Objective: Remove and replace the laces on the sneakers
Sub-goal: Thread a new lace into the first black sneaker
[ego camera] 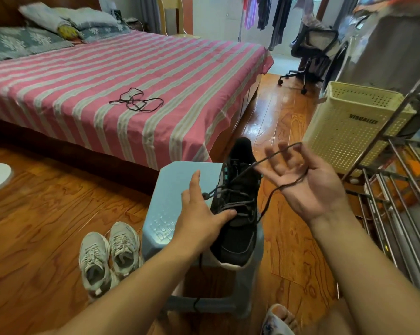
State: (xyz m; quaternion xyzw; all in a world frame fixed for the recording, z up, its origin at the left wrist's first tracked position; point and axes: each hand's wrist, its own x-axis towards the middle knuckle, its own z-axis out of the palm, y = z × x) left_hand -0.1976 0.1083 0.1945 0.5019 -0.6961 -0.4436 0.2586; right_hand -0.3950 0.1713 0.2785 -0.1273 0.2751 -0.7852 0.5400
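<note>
A black sneaker [238, 235] lies on a light blue plastic stool [180, 180], toe toward me. My left hand [199, 213] rests flat on its side, fingers straight, thumb against the laced part. A dark lace [269, 160] runs taut from the upper eyelets to my raised right hand [308, 187]. It hooks over the fingers, crosses the palm and hangs down beside the shoe. The other end dangles over the stool's front. A second dark lace [136, 102] lies loose on the bed.
A pair of grey-white sneakers [109, 255] stands on the wooden floor left of the stool. The pink striped bed [83, 97] is ahead. At the right are a cream perforated basket [349, 122] and a metal rack [397, 189]. An office chair [310, 52] stands farther back.
</note>
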